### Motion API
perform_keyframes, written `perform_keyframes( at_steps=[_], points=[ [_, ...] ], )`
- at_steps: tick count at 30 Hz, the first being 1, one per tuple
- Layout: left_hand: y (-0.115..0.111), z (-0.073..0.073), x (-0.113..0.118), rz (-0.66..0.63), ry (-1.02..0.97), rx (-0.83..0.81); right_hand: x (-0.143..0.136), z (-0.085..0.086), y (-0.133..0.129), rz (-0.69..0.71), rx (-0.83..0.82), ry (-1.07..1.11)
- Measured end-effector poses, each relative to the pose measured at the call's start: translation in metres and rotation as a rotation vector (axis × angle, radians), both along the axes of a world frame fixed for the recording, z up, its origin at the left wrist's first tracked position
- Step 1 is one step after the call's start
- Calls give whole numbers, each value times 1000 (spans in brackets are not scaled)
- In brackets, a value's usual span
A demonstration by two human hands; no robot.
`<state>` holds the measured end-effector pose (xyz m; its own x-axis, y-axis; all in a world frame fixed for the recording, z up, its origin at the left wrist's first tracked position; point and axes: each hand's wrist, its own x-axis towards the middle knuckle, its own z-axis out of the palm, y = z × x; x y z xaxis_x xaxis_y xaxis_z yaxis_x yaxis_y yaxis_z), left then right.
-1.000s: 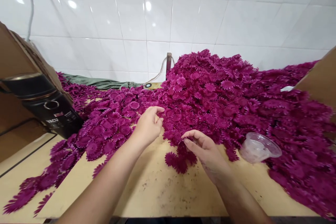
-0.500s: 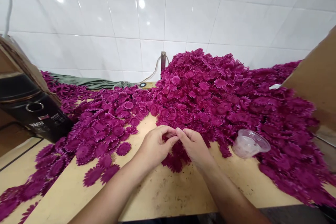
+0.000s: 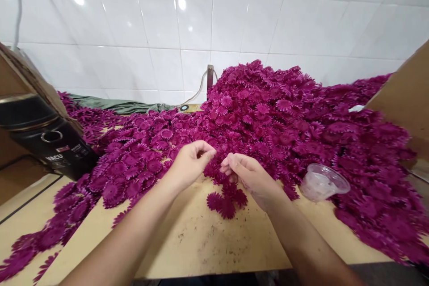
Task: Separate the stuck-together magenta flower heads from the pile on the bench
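Observation:
My left hand [image 3: 192, 161] is over the table's middle, thumb and forefinger pinched together. Anything between those fingertips is too small to make out. A short gap to its right, my right hand [image 3: 248, 172] has its thumb pressed to the fingers, and I cannot tell what they hold. Just below the right fingers, several magenta flower pieces [image 3: 228, 203] with notched petals lie on the wooden tabletop [image 3: 214, 246]. Behind both hands rises a large heap of the same flower pieces [image 3: 268, 111].
A clear plastic cup [image 3: 323, 183] with whitish contents stands at the right among flowers. More flower pieces [image 3: 127, 170] spread leftward. A black vacuum bottle [image 3: 53, 138] leans at the left by a cardboard box [image 3: 30, 76]. Another cardboard piece [image 3: 402, 98] stands right. White tiles form the back wall.
My hands, fingertips together before, have moved apart. The left has gone up and left, the right slightly right. The view has shifted a little.

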<state>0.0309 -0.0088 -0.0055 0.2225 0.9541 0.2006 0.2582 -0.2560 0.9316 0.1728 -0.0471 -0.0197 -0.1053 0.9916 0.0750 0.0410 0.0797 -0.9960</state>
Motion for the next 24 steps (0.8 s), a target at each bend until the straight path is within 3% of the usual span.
perform_keyframes(
  at_steps=[3,7,9,15,20,24],
  points=[
    [-9,-2,6,-87,-17,-23,-2,-7,3,15,5,90],
    [-4,-7,2,131,-16,41,-3,-8,-3,-34,22,91],
    [-1,-7,-2,167,-36,46,-3,-7,-6,-24,6,83],
    [-10,-9,0,-30,-15,71,-8,-9,-5,49,-188,220],
    [-15,-17,9,52,72,135,-13,-11,-2,-3,-30,219],
    [-4,-14,11,180,129,217,-18,-18,-12,-106,61,180]
  ],
)
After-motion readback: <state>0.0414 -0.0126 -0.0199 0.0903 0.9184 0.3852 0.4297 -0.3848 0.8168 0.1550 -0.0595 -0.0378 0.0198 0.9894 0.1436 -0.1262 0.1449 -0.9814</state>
